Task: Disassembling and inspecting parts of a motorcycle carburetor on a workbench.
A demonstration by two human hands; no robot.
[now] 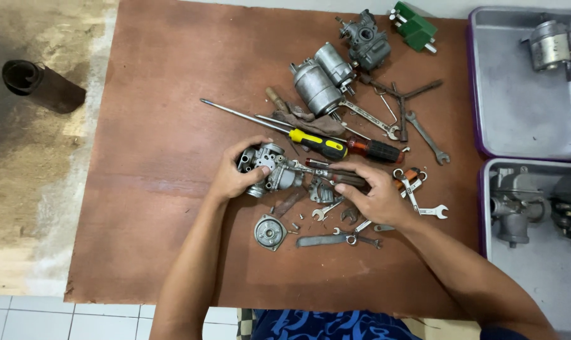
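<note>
Fingers (251, 146) of the left hand (232, 179) curled tight around a grey carburettor (270, 169), held just above the brown bench (159, 126). Right beside it, a dark-handled screwdriver (339, 176) gripped in the right hand (377, 198), tip touching the carburettor body. Further right, loose spanners (424, 211) and grey trays (518, 113).

The right hand (377, 195) covers the handle of the tool it grips; the left hand (235, 176) hides part of the carburettor (270, 167). Two metal trays (480, 94) are cut off at the right edge; small screws are too tiny to identify
</note>
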